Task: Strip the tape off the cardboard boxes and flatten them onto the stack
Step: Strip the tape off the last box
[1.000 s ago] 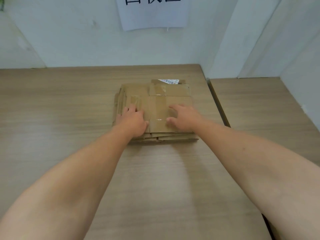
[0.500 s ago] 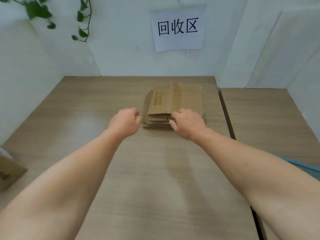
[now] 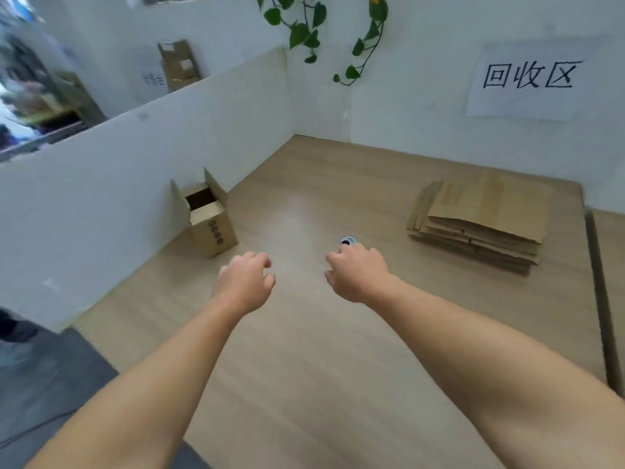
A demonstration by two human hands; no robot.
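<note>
One stack of flattened boxes (image 3: 480, 225) is lying on the right part of the table (image 3: 304, 384). One open box (image 3: 211, 228) is standing upright at the left, against the white partition (image 3: 118, 184). One small round thing (image 3: 348, 240) is sitting just beyond the right hand (image 3: 358, 274). Two forearms are reaching forward, palms down. The left hand (image 3: 245, 282) and the right are hanging over bare wood between box and stack, fingers loosely curled, gripping nothing.
</note>
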